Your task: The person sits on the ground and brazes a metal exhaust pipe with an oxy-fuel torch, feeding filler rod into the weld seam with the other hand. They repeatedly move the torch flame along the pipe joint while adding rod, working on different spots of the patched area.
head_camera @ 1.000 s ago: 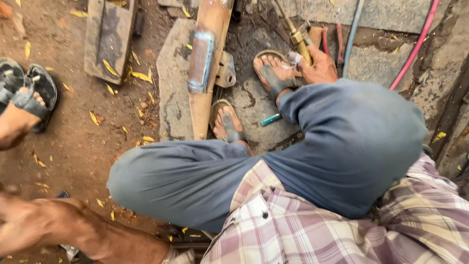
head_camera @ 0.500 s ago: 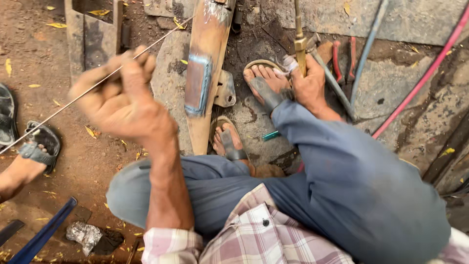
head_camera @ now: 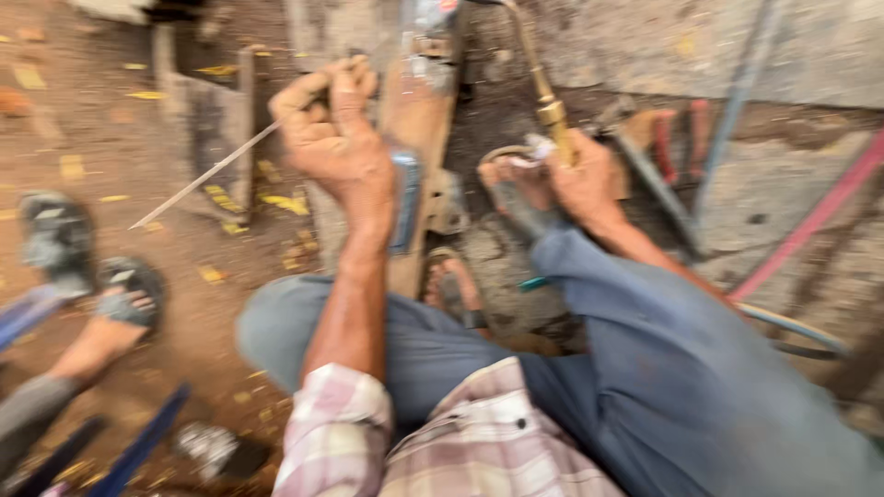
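The left hand has its fingers pinched on a thin rod that slants down to the left of the long metal bar; the right hand is clamped on a brass torch right of that bar; pliers and hoses lie farther right; another person's sandalled foot stands well left.

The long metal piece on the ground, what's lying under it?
The metal piece rests on a flat stone slab over brown dirt. The left hand, gripping a thin rod, covers part of it; the blurred underside is hidden.
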